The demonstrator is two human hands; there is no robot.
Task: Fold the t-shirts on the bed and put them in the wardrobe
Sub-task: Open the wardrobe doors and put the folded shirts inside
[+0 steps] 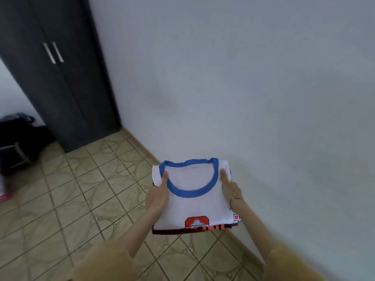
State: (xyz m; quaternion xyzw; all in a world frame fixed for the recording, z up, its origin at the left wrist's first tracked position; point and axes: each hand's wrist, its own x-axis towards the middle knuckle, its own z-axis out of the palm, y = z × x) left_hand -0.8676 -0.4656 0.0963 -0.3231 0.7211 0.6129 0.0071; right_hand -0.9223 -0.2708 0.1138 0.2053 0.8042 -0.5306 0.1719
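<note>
Both hands carry a small stack of folded t-shirts [194,201] between them, each grip closed on a side edge: the left hand [157,196] clasps the left edge with its thumb laid on top near the blue collar, and the right hand [230,187] does the same on the right edge, thumb up on the white cloth, a thin bracelet at the wrist. The white shirt with the blue neckband lies on top; a dark red edge shows beneath it, so there seems to be at least one more garment below, though the blur leaves the count unclear. Folding looks done for this stack, and the step in hand is the carry to the wardrobe [54,74], which stands well apart at the upper left with both doors shut. Next, one hand will have to come free to pull a door handle [53,52], so the stack must be balanced on the other palm or tucked against the body without slipping open. Both forearms reach forward and level over the tiled floor [60,199], elbows bent, sleeves pushed back
</note>
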